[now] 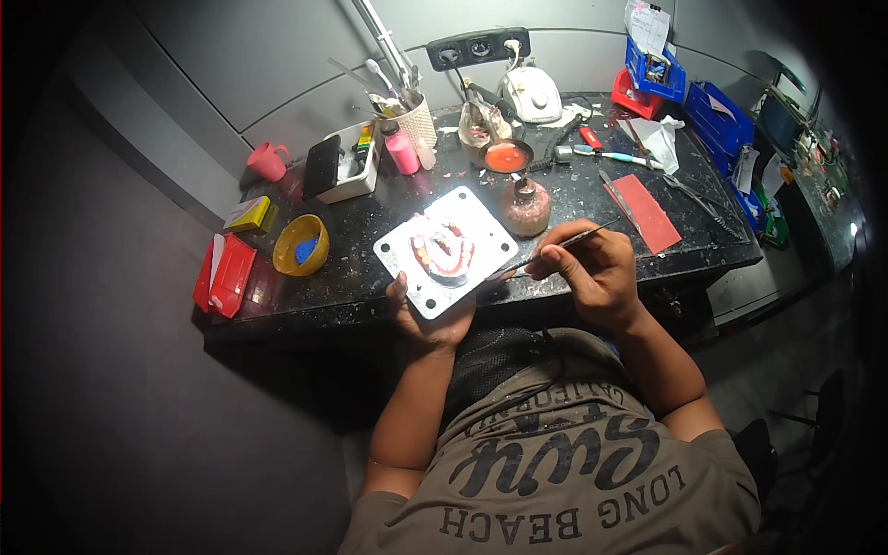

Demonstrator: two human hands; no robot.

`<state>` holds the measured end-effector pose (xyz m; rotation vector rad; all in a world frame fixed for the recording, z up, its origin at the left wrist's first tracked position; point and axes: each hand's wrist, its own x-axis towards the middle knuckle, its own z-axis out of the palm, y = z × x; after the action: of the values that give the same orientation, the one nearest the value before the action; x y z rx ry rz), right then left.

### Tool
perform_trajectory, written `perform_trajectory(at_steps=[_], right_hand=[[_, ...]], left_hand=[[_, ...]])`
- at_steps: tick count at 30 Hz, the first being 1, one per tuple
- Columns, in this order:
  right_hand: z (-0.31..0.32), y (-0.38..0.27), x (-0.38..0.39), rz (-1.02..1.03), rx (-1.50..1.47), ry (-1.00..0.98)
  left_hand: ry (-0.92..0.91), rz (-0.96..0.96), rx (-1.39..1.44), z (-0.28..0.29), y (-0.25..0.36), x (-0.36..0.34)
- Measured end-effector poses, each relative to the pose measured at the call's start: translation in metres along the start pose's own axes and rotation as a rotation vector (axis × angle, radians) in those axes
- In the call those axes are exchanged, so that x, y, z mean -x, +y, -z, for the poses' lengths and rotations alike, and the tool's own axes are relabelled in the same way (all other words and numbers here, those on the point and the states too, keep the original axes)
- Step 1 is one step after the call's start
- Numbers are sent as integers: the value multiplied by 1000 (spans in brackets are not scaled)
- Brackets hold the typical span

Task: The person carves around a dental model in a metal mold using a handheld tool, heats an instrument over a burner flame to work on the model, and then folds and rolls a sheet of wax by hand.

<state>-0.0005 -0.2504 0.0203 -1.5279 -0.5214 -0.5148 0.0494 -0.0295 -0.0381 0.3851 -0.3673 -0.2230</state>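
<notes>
My left hand (pixel 433 324) grips a pale square plate (pixel 490 245) with holes near its corners, tilted above the front edge of the bench. On the plate sits a dental model (pixel 450 270) with teeth set in reddish wax; glare washes out part of it. In my right hand (pixel 597 277), a thin dark wax carver (pixel 520 266) is pinched between thumb and fingers. Its tip points left toward the plate's right edge; whether they touch, I cannot tell. Just beyond stands a round glass burner (pixel 524 211), and right of my right hand lies a red wax sheet (pixel 652 222) with a knife (pixel 618 199) on it.
Left on the black bench (pixel 361 268) are a yellow bowl (pixel 301 259), a red case (pixel 231 277) and a pink mug (pixel 267 162). Farther back stand a pink bottle (pixel 400 151), a tool cup (pixel 416 125), a pan of red wax (pixel 507 157) and a white dial unit (pixel 532 95).
</notes>
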Motion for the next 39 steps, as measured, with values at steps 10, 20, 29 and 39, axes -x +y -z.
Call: perform_trajectory(at_steps=[10, 20, 29, 39], right_hand=[[46, 29, -47, 44, -23, 318], [43, 42, -65, -13, 34, 270], [59, 36, -51, 6, -49, 342], [10, 6, -19, -72, -188, 64]], left_hand=[[-110, 47, -4, -7, 1, 1], [-36, 45, -124, -10, -1, 1], [-21, 46, -118, -9, 2, 0], [-4, 50, -60, -8, 3, 1]])
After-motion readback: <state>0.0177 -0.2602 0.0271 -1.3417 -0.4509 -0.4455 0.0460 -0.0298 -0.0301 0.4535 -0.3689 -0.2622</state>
